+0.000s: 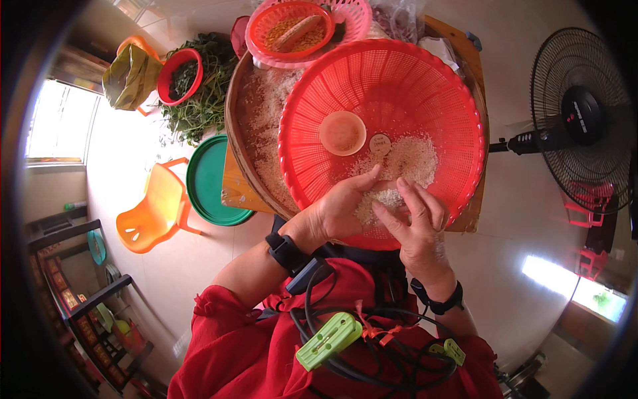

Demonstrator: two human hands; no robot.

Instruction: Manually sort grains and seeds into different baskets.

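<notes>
A large red plastic mesh basket (pixel 423 90) lies in front of me, on a round woven tray (pixel 234 107) strewn with pale grains. Inside the basket are a heap of rice-like grains (pixel 416 159), a small round bowl (pixel 343 133) and a small round disc with writing (pixel 380 144). My left hand (pixel 349 204) is cupped palm up over the basket's near part, with whitish grains (pixel 386 199) lying on it. Bent over those grains is my right hand (pixel 418 214), its fingers apart; whether it pinches any grain is unclear.
Yellow kernels and a cob (pixel 297 34) fill a small basket at the back. Leafy greens (pixel 214 75), a green round lid (pixel 209 184) and an orange child's chair (pixel 159 204) are at left. A black standing fan (pixel 580 114) is at right. Black cables (pixel 394 364) cross my lap.
</notes>
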